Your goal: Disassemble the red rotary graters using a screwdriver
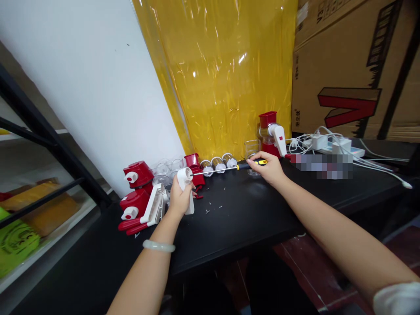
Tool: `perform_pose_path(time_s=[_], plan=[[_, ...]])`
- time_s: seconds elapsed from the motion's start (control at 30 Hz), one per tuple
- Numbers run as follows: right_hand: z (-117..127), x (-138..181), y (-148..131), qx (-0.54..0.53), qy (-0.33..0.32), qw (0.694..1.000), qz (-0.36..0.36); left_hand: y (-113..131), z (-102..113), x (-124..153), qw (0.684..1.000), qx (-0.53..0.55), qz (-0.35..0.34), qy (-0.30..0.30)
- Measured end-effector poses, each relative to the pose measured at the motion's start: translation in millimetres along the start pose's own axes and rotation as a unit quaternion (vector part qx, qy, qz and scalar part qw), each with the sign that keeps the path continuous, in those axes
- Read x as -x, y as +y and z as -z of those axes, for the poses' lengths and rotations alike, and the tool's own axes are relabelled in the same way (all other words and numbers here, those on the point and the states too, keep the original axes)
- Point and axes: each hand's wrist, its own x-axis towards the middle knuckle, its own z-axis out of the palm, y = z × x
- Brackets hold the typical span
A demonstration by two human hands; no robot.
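Observation:
My left hand is closed around a white plastic crank handle, held above the black table. In my right hand is a screwdriver with a black and yellow grip, pinched between the fingers. Its long metal shaft points left, and the tip meets the round end of the crank handle; whether it sits on a screw I cannot make out. Small screws lie scattered on the table between my hands. Left of my left hand, more white crank arms with red grips are piled.
Red housings, clear plastic cups and several metal grater drums line the back. An assembled red and white grinder stands at the right. White cables and a power strip lie beyond it, before a cardboard box.

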Motion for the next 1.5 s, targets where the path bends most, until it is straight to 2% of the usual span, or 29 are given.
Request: perform_pose_path(time_s=[0.23, 0.33, 0.4, 0.47, 0.53, 0.7, 0.93, 1.0, 1.1, 1.23, 1.33, 1.4, 1.5], plan=[[3, -2, -2, -0.015, -0.016, 0.999, 0.031, 3, 3, -1, 0.996, -0.084, -0.011, 0.007], [0, -4, -2, -0.103, -0.009, 0.994, -0.017, 4, 2, -1, 0.997, -0.082, -0.013, -0.004], [-2, -6, -1, -0.189, -0.009, 0.980, -0.067, 5, 1, 0, 0.997, -0.074, -0.005, -0.021], [-3, -7, 0, -0.231, 0.000, 0.968, -0.095, 5, -1, 1, 0.997, -0.060, 0.015, -0.038], [-1, -7, 1, -0.205, 0.010, 0.974, -0.093, 5, -3, 2, 0.997, -0.033, 0.042, -0.050], [6, -5, 2, -0.060, 0.008, 0.997, -0.042, 2, -4, 1, 0.993, 0.010, 0.089, -0.072], [7, -7, 2, -0.015, -0.033, 0.999, 0.018, 0, 0, -4, 0.988, 0.002, 0.140, -0.067], [8, -8, 4, -0.022, -0.049, 0.998, 0.014, -2, 1, -6, 0.984, 0.002, 0.157, -0.078], [8, -9, 9, -0.084, -0.084, 0.992, -0.036, -3, 0, -6, 0.983, 0.013, 0.165, -0.074], [8, -8, 6, -0.211, -0.131, 0.963, -0.103, 1, 1, -6, 0.983, 0.031, 0.173, -0.057], [6, -5, 0, -0.253, -0.160, 0.946, -0.123, 1, 3, -8, 0.983, 0.030, 0.176, -0.053], [3, -4, -1, -0.248, -0.153, 0.950, -0.112, 0, 4, -9, 0.982, 0.027, 0.180, -0.054], [1, -3, 2, -0.201, -0.101, 0.971, -0.083, -2, 2, -9, 0.980, 0.031, 0.182, -0.067]])
